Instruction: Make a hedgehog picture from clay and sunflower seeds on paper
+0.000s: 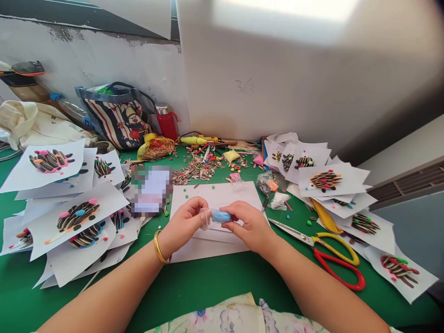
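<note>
My left hand (183,222), with a gold bangle at the wrist, pinches a clear plastic wrapper (206,217). My right hand (250,226) grips a lump of blue clay (221,216) that sticks out of that wrapper. Both hands meet over a stack of white paper sheets (215,196) on the green table (194,282).
Red-and-yellow scissors (333,259) lie right of my hands. Sheets with seed-and-clay hedgehog pictures are piled at left (76,217) and right (326,180). Loose sunflower seeds (197,169), a striped bag (118,115) and a red bottle (166,122) stand by the wall.
</note>
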Available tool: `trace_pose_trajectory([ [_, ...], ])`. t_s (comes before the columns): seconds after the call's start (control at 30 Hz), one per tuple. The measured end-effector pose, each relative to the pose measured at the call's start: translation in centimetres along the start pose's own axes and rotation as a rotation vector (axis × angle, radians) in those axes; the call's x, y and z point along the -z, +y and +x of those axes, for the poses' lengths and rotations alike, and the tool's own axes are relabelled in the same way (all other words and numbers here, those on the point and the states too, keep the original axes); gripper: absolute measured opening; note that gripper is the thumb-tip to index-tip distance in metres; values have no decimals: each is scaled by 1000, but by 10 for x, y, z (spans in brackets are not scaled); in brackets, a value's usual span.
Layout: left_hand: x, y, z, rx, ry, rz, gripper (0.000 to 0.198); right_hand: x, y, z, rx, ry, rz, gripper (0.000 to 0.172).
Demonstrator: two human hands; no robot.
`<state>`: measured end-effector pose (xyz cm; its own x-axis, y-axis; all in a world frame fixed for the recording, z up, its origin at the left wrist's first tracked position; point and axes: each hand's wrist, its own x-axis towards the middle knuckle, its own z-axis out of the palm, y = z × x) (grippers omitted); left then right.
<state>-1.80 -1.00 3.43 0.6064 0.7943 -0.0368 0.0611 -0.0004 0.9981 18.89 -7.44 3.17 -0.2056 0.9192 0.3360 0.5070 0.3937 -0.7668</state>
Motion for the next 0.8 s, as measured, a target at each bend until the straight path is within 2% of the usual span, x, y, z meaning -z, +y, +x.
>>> trace_pose_trajectory([
  [0.13,-5,3,-1,-7,15,35,26,-1,4,-1,29,-22,-167,31],
  [0.27,-11,4,-4,-36,-15,97,23,-4,5,-1,66,-111,-392,44],
  [0.43,-14,3,-8,-41,-14,148,20,-9,-1,-1,31,-218,-537,14],
  [0.53,-14,4,-9,-39,-7,142,18,-8,-2,-1,34,-235,-586,9],
  [0.67,-11,9,-6,-52,57,53,24,5,3,1,-14,-156,-523,15],
  [0.8,-4,8,-1,-49,251,-12,28,23,11,4,-161,20,-323,27],
])
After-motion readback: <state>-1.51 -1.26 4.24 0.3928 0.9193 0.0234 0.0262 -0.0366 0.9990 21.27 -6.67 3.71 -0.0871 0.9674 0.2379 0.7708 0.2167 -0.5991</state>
